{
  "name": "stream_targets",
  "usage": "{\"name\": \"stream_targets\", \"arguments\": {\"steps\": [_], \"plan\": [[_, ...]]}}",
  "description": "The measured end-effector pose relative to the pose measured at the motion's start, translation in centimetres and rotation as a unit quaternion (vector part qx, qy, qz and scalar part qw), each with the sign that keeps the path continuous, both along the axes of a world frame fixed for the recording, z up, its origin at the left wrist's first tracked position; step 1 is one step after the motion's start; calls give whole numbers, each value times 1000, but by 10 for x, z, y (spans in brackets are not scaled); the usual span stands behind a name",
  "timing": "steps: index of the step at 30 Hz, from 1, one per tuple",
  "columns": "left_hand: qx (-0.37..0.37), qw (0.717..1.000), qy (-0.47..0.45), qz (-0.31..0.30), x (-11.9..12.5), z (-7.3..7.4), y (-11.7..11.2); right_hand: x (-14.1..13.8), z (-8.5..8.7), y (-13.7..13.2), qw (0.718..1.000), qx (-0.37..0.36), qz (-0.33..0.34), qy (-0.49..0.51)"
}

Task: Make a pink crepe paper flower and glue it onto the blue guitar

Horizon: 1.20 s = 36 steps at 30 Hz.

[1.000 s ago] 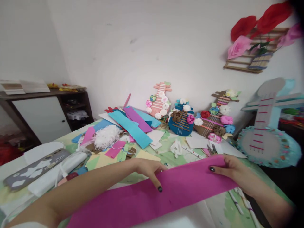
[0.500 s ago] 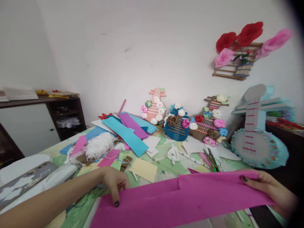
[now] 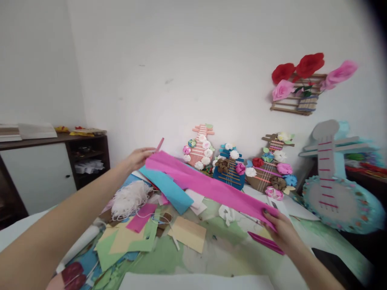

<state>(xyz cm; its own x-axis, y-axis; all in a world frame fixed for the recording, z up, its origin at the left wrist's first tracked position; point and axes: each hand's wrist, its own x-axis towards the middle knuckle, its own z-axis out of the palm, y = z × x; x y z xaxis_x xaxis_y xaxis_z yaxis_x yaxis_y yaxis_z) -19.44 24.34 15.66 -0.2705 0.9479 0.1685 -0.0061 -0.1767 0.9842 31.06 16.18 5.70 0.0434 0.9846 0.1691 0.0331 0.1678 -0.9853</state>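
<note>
A long strip of magenta crepe paper (image 3: 208,182) stretches between my two hands, slanting down from upper left to lower right above the table. My left hand (image 3: 141,157) grips its far left end, over a pile of coloured paper, with its fingertips partly hidden. Thumb on top, my right hand (image 3: 277,224) pinches the other end. Under the strip lies a turquoise paper piece (image 3: 171,191). A tangle of white string (image 3: 130,200) rests to the left, and a folded magenta paper piece (image 3: 266,243) lies below my right hand.
Decorated lute-shaped crafts in pink (image 3: 198,149), blue (image 3: 229,171) and brown (image 3: 269,165) lean on the wall. A larger grey and turquoise one (image 3: 329,193) stands right. Paper scraps (image 3: 121,241) cover the table's left; a white sheet (image 3: 193,282) is nearest me. A cabinet (image 3: 39,177) stands left.
Both hands have carried the magenta strip forward and away from me, the left one farthest, towards the paper pile. The strip now slants, uncovering the white sheet in front.
</note>
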Motion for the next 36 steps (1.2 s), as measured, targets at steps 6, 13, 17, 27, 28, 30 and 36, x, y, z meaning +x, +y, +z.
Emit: {"name": "stream_targets", "arguments": {"steps": [6,13,17,27,28,30,36], "plan": [[75,976,-72,191,4,14,1,-140,-41,87,998,-8,-53,-14],[-22,1000,0,-4,98,-129,-116,-223,-87,115,987,8,-44,-157],[-72,990,55,-109,131,-173,-153,-225,-87,116,964,61,-83,-245],[-55,976,57,-202,131,-187,-149,-255,-90,83,843,245,33,-478],[-52,976,56,-206,131,-187,-150,-260,-91,80,832,249,45,-493],[-45,976,55,-208,132,-188,-152,-270,-91,79,817,247,50,-519],[-40,977,43,-205,135,-193,-147,-293,-86,85,788,246,34,-563]]}}
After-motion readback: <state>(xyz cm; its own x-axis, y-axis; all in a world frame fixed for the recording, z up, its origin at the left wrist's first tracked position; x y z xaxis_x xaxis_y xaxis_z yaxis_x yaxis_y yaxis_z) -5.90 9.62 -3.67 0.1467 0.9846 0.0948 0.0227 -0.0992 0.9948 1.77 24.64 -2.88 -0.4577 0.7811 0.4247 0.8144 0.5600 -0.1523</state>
